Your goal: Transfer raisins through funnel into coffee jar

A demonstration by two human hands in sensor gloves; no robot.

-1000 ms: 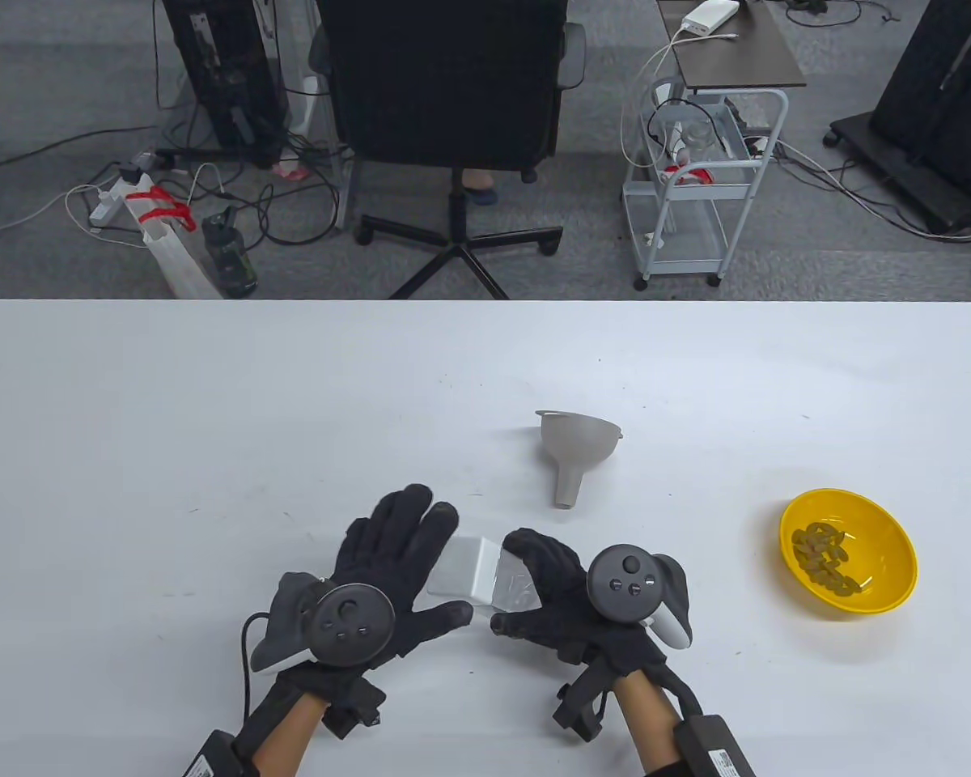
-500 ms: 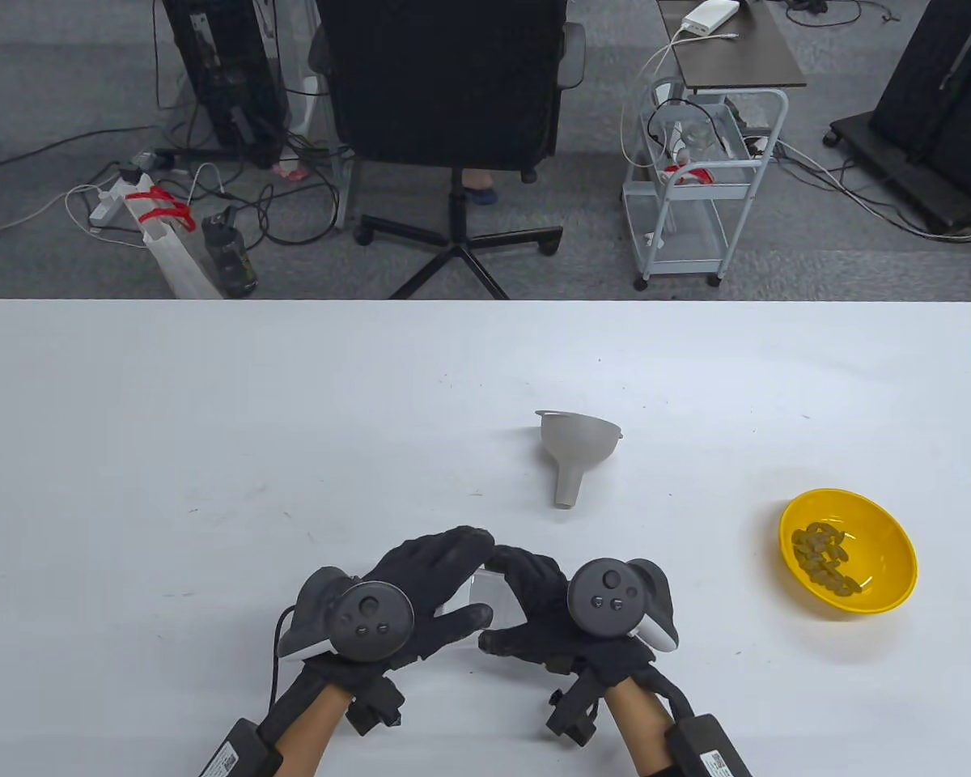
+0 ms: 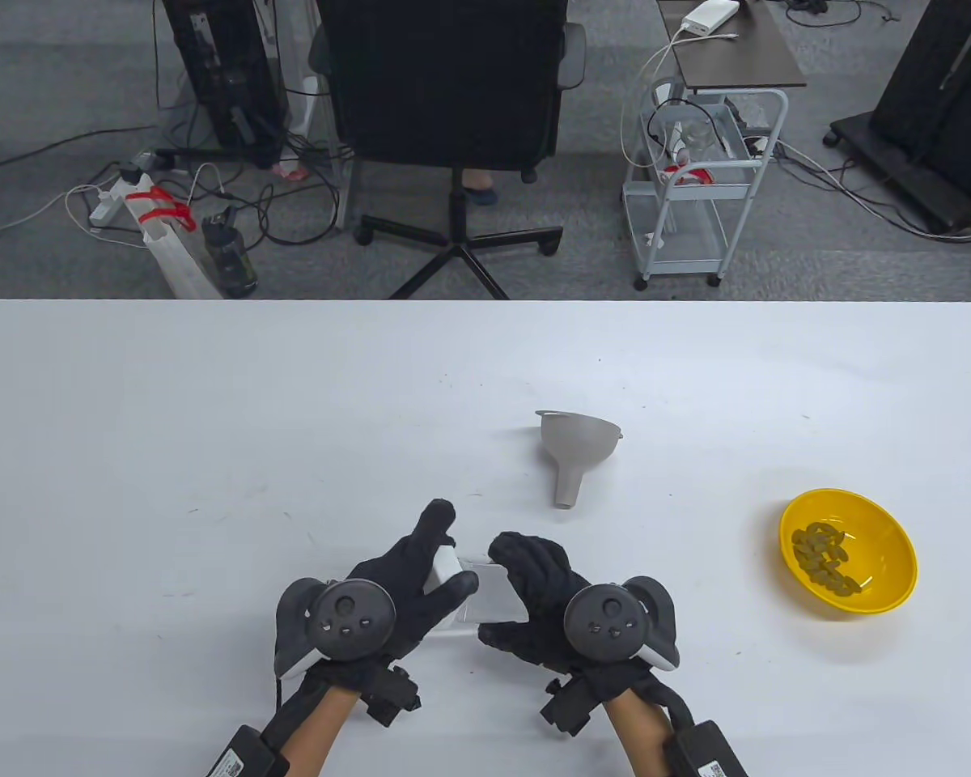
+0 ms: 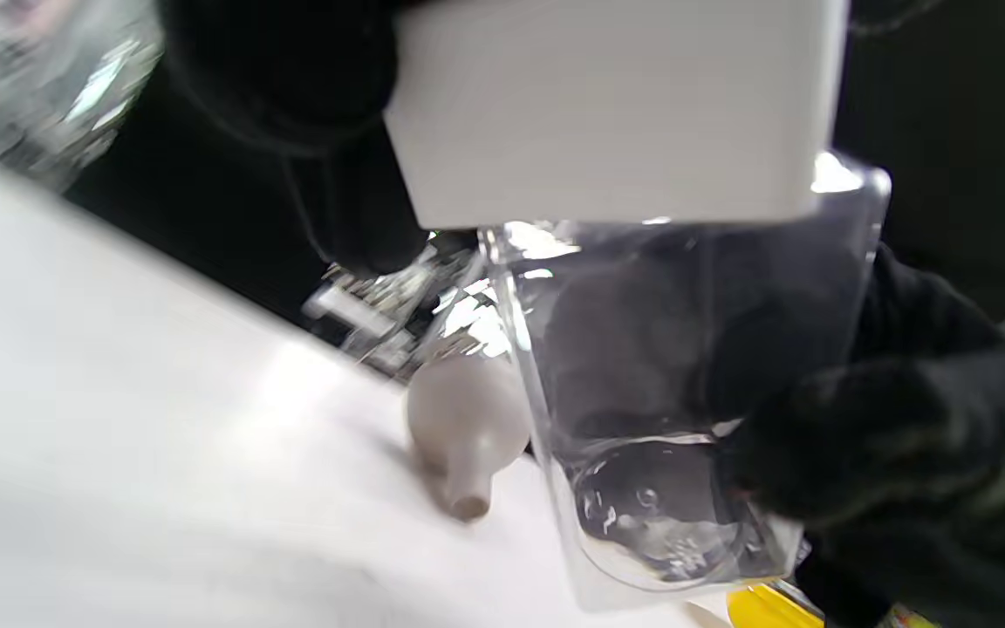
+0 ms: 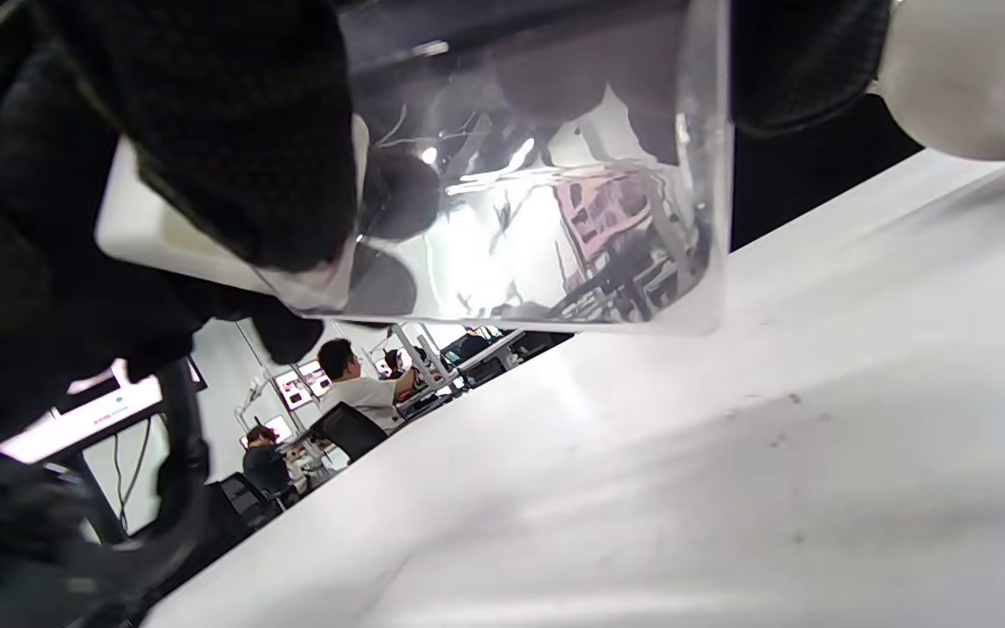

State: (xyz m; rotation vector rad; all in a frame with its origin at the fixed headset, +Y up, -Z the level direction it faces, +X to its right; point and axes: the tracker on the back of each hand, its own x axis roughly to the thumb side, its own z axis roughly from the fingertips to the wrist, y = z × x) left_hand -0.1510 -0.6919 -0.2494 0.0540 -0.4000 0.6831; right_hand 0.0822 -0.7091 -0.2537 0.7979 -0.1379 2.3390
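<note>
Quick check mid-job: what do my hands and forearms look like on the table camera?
Both the left hand and the right hand wear black fabric sensor gloves. Each carries a dark grey round tracker with buttons and a pale ring. Black strapped modules sit at the wrists, white-labelled boxes on the bare forearms; a black cable loops beside the left wrist.

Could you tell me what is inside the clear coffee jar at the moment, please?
The coffee jar looks empty: only glare and the right hand show through it. Its white lid, gripped by the left hand, hides the top.

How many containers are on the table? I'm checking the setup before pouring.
2. A clear coffee jar with a white lid, held between the left hand and right hand, and a yellow bowl of raisins at the right.
</note>
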